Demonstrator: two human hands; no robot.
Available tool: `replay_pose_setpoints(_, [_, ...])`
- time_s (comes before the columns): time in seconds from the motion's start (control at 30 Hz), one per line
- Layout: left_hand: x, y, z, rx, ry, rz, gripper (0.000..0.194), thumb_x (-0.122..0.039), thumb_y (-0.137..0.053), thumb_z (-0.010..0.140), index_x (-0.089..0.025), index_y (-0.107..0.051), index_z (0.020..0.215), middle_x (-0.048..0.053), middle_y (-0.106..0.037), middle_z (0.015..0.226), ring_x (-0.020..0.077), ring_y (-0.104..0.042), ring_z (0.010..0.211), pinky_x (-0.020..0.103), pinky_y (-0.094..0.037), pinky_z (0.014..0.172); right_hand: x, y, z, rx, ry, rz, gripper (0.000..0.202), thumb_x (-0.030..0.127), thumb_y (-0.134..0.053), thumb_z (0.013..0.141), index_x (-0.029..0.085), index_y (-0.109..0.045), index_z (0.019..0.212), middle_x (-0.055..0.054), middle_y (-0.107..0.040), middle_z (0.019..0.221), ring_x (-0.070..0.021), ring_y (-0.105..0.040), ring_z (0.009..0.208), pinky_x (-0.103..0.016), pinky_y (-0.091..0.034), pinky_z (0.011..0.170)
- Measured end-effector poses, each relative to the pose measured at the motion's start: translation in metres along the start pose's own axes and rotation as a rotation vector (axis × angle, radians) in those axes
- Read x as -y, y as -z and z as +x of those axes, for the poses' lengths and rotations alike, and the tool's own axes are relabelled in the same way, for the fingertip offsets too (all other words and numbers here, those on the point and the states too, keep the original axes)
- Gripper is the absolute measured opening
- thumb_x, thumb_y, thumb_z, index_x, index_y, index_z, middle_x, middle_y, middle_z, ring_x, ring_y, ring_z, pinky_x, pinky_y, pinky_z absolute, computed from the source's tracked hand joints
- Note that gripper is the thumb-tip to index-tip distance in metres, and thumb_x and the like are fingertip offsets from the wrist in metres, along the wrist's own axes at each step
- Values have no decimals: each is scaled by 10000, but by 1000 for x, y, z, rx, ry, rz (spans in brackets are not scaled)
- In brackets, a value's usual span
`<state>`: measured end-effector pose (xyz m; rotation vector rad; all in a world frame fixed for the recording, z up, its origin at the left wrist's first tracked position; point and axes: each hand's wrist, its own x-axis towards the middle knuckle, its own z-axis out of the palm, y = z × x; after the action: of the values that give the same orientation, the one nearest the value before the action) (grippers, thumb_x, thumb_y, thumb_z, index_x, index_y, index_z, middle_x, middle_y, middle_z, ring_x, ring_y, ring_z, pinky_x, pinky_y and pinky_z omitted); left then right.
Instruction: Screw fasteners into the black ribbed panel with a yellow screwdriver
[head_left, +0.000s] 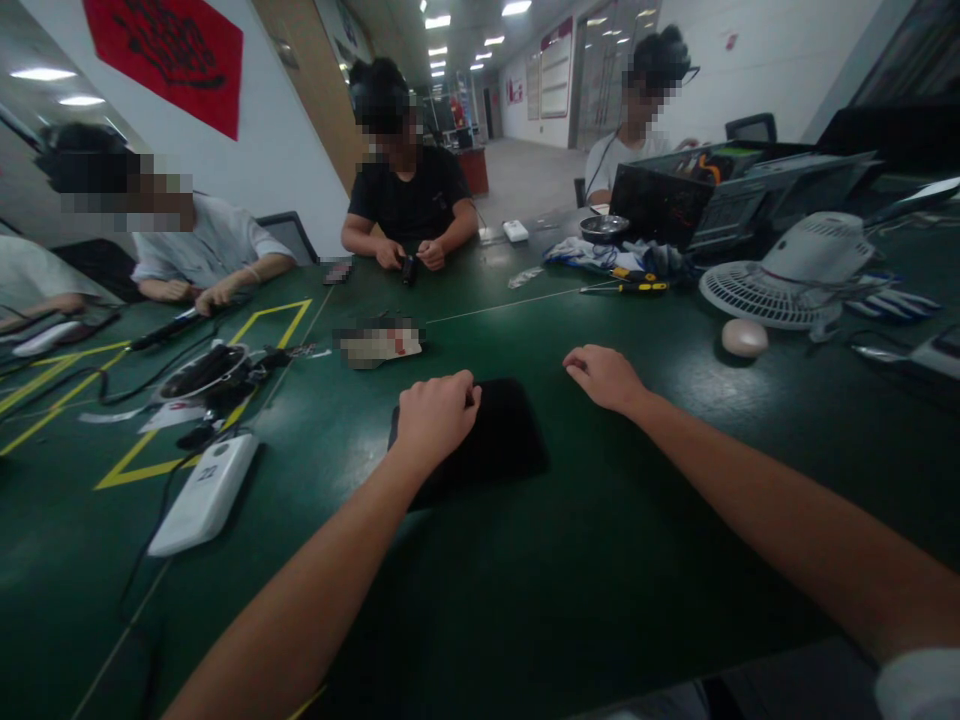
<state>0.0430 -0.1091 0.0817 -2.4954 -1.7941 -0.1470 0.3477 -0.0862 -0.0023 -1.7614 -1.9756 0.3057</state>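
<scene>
Green tabletop (585,570), black pad (514,435) part-hidden under left hand (436,415), right hand (606,377) apart, both grips unclear

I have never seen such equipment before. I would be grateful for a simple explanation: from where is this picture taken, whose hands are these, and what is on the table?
There is no machine arm here. One camera, worn on a person's head, looks forward and down, so the two bare arms reaching in are the wearer's own. The left hand is over a flat black pad, fingers curled; whether it grips anything is hidden. The right hand is beyond the pad's right side, with nothing visible in it. On the green table are also a white device at left, and a pale mouse and white fan at right. Other people sit around the table.
</scene>
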Motion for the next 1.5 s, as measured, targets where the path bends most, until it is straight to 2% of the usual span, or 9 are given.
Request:
replay_pose_setpoints(0.2, [11,11,-1,-110,104,-83,323,-522,-563,1030,-281,-738,906,102,-795,870,348,-761,868,428,-513,765,8,-1,-2,-34,11,63,261,240,-500,1096,175,-730,1202,-120,-759,1132,-239,-692,988,-394,-541,852])
replay_pose_setpoints(0.43, [49,19,-10,-441,280,-470,342,-554,-625,971,-270,-642,781,45,-736,749,280,-725,814,379,-527,780,52,-13,-22,55,207,246,391,254,-600,1060,192,-661,1441,-91,-755,1134,-223,-710,952,-412,-592,847])
replay_pose_setpoints(0.57, [49,18,-17,-571,282,-713,331,-512,-601,986,-266,-599,764,35,-765,823,233,-696,805,369,-555,811,92,-30,-36,86,348,371,666,283,-513,1090,245,-365,1738,-104,-736,1235,-238,-713,948,-461,-623,841])
replay_pose_setpoints(0.63, [43,19,-20,-603,281,-739,328,-504,-604,981,-265,-602,757,27,-733,792,228,-677,798,369,-554,811,111,-38,-39,74,403,426,770,284,-484,1095,243,-180,1802,-126,-726,1309,-253,-721,980,-492,-629,882])
replay_pose_setpoints(0.73, [34,18,-20,-609,287,-803,332,-500,-589,975,-262,-596,743,21,-682,752,218,-650,779,361,-550,801,134,-47,-38,43,476,481,811,263,-446,1093,290,-80,1816,-122,-726,1354,-272,-727,1017,-524,-626,925])
replay_pose_setpoints(0.9, [30,13,-17,-531,313,-1011,330,-513,-553,967,-266,-527,749,12,-616,737,211,-610,752,345,-544,741,152,-50,-30,31,509,539,792,261,-391,1094,228,-83,1823,-139,-745,1292,-293,-722,1057,-531,-613,967])
replay_pose_setpoints(1.13, [46,19,-11,-199,315,-1085,250,-426,-445,989,-273,-643,973,41,-699,955,245,-665,912,336,-574,718,139,-44,-21,-49,448,519,731,295,-338,1112,152,-173,1810,-173,-733,1314,-306,-712,1115,-508,-585,1007])
replay_pose_setpoints(1.33, [62,24,-11,-1,317,-1150,345,-500,-568,965,-283,-742,1169,74,-773,1089,273,-712,1003,377,-597,773,142,-46,-23,-97,387,394,771,233,-351,1097,276,-110,1829,-128,-716,1259,-294,-693,1065,-453,-576,943])
replay_pose_setpoints(1.5, [65,21,-23,76,383,-1443,319,-503,-725,886,-260,-786,1084,78,-824,987,286,-766,949,445,-620,887,146,-45,-23,-93,423,252,774,209,-350,1075,278,-181,1827,-110,-684,1151,-252,-625,874,-418,-549,834])
